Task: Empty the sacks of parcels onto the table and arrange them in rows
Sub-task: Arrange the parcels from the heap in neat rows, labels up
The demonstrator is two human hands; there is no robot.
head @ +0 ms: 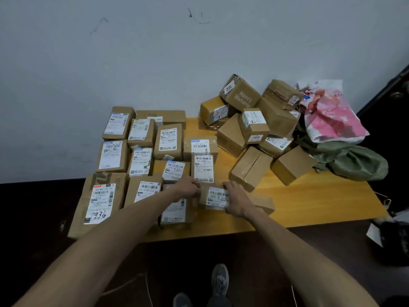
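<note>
Brown cardboard parcels with white labels lie in rows [141, 151] on the left half of the yellow table [309, 200]. A loose heap of parcels [252, 129] sits at the back right. Both my hands hold a small labelled parcel [215, 197] near the table's front, at the right end of the rows. My left hand [188, 188] grips its left side and my right hand [235, 199] grips its right side. Part of the parcel is hidden by my fingers.
A crumpled green sack [352, 160] and a pink and white plastic bag [332, 116] lie at the table's right end. A large box marked 1936 [97, 202] overhangs the front left corner. A grey wall stands behind. My shoes [219, 282] are on the dark floor.
</note>
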